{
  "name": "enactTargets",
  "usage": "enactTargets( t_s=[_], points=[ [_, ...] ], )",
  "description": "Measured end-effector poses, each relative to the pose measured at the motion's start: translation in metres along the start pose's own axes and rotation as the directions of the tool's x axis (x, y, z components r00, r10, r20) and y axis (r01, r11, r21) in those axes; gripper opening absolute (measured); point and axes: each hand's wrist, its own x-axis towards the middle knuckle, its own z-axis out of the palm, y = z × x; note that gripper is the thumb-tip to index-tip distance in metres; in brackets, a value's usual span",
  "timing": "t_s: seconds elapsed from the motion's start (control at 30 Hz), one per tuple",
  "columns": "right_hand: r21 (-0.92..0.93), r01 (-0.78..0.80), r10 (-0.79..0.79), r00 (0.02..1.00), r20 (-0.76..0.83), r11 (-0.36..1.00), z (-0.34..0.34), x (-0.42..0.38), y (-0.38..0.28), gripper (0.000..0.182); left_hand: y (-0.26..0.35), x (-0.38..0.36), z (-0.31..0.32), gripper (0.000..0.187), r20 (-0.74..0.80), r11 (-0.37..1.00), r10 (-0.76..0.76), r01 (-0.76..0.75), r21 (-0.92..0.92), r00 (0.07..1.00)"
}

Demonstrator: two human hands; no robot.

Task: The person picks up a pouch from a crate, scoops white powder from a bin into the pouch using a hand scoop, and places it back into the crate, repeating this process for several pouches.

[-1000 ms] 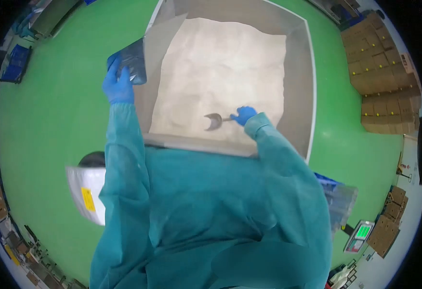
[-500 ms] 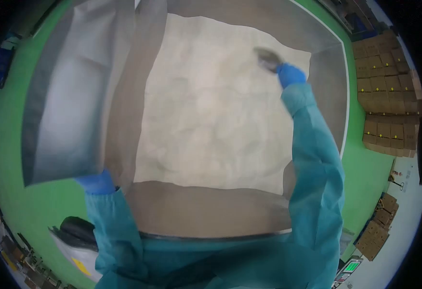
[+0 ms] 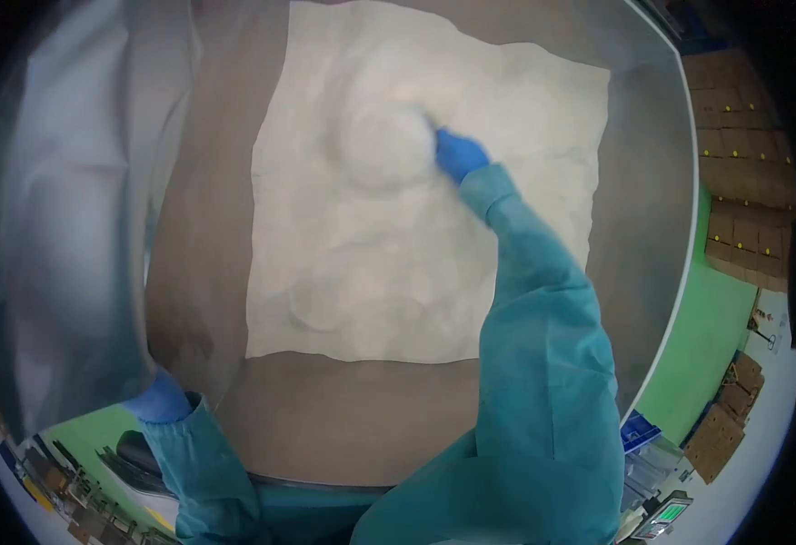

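In the head view, off-white powder (image 3: pixel 371 272) covers much of the floor of a large metal bin (image 3: pixel 353 418). My right hand (image 3: pixel 462 154), in a blue glove, is closed around the handle of a metal scoop, whose bowl is blurred and hidden by a rounded heap of powder to the left of the fingers. My left hand (image 3: pixel 160 398), also gloved in blue, grips the lower edge of a large silver bag (image 3: pixel 71 218). The bag hangs over the bin's left side, and its folds hide part of the left fingers.
The bin's right rim (image 3: pixel 693 182) curves beside my right arm. Stacked cardboard boxes (image 3: pixel 743 136) stand on the green floor (image 3: pixel 689 354) beyond it. A device with a lit green display (image 3: pixel 669 511) is at the lower right.
My right hand has moved left and slightly down, bringing the scoop from the far right into the powder's upper middle. My left hand and the silver bag appear lower and further left.
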Motion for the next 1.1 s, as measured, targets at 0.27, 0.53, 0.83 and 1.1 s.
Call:
enactTargets(
  t_s=[0.27, 0.53, 0.83, 1.1],
  points=[
    [0.202, 0.063, -0.129, 0.934, 0.334, 0.977, 0.005, -0.140, -0.098, 0.021, 0.005, 0.005, -0.005, 0.033, 0.024, 1.000, -0.003, 0.003, -0.003, 1.000],
    [-0.217, -0.273, 0.231, 0.952, -0.202, 0.937, -0.175, -0.085, 0.122, 0.031, 0.008, 0.013, -0.004, 0.035, 0.038, 0.994, 0.080, -0.082, 0.074, 0.996],
    [-0.382, -0.525, 0.530, 0.842, -0.103, 0.761, -0.077, -0.072, 0.220, 0.029, 0.012, 0.012, -0.011, 0.036, 0.069, 0.968, 0.187, -0.196, 0.154, 0.980],
    [-0.085, -0.428, 0.437, 0.881, 0.180, 0.900, -0.020, -0.162, 0.069, 0.025, 0.007, 0.011, -0.003, 0.034, 0.133, 0.988, 0.083, -0.099, 0.118, 0.988]
  ],
)
